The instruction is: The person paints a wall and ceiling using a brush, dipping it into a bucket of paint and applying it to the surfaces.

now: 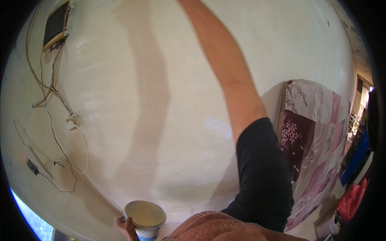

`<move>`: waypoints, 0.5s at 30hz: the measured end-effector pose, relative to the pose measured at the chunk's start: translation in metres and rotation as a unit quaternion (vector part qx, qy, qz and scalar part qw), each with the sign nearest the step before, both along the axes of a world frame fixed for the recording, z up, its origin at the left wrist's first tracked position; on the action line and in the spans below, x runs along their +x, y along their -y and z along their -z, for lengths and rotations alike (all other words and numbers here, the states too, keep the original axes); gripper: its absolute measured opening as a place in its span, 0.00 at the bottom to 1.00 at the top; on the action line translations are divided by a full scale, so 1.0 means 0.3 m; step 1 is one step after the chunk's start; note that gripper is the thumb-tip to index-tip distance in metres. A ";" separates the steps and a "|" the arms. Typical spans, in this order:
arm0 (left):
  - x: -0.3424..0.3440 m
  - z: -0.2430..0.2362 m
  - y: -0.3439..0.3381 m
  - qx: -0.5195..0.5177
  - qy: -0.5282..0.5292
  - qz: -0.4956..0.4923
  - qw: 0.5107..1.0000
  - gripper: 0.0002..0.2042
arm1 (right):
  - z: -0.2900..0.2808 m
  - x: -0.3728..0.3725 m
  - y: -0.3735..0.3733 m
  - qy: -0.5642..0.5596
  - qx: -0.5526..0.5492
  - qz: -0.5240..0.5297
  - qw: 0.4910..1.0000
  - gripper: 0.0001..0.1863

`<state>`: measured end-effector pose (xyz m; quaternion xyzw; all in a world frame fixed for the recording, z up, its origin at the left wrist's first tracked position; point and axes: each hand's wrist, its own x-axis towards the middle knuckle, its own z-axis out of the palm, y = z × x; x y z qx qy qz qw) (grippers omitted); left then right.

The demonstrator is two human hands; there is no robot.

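My left hand [128, 228] grips the rim and side of a small bucket [148, 233] at the lower edge, its thumb over the near rim. Inside the bucket is a pale cream liquid that looks like paint [144, 213]. My right arm, in a short black sleeve [263, 176], reaches up along the pale wall [193, 120]. The right hand lies beyond the top edge, so neither its fingers nor anything in them can be seen. A whitish patch shows on the wall beside the right forearm.
A dark wood-framed box [56, 26] with hanging cables is on the wall at upper left. Below it are a plugged socket [72, 121] and a black adapter [32, 166]. A flower-patterned mattress [317, 140] leans at right, near a red bag [352, 201].
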<state>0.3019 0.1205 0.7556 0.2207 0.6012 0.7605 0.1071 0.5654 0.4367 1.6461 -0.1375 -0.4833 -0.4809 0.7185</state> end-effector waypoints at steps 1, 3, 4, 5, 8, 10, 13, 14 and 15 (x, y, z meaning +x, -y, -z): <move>-0.006 -0.011 0.015 -0.008 -0.004 -0.008 1.000 0.17 | 0.030 -0.127 0.042 0.026 -0.008 -0.021 0.999 0.18; 0.006 -0.040 0.037 -0.024 -0.006 -0.010 1.000 0.17 | 0.108 -0.246 0.180 0.031 -0.055 -0.114 0.991 0.14; 0.014 -0.057 0.031 -0.029 -0.008 -0.004 1.000 0.16 | 0.099 -0.220 0.188 0.028 -0.061 -0.120 0.991 0.14; 0.022 -0.065 0.030 -0.034 -0.008 -0.002 0.999 0.16 | 0.087 -0.213 0.184 0.027 -0.068 -0.127 0.989 0.13; 0.048 -0.099 0.035 -0.047 -0.006 0.017 0.999 0.16 | 0.033 -0.037 0.061 -0.007 -0.016 -0.091 0.996 0.15; 0.064 -0.110 0.044 -0.048 0.007 0.039 0.998 0.17 | -0.035 0.187 -0.072 -0.080 0.006 -0.007 0.997 0.17; 0.040 -0.075 0.060 -0.086 0.020 0.036 0.995 0.19 | -0.060 0.610 -0.135 -0.150 0.029 0.064 0.986 0.30; 0.020 -0.053 0.072 -0.086 0.010 0.030 0.996 0.19 | -0.045 0.749 -0.113 -0.182 -0.008 0.085 0.980 0.29; 0.004 -0.022 0.073 -0.087 0.001 0.030 0.996 0.20 | -0.039 0.893 -0.081 -0.193 -0.076 0.113 0.972 0.26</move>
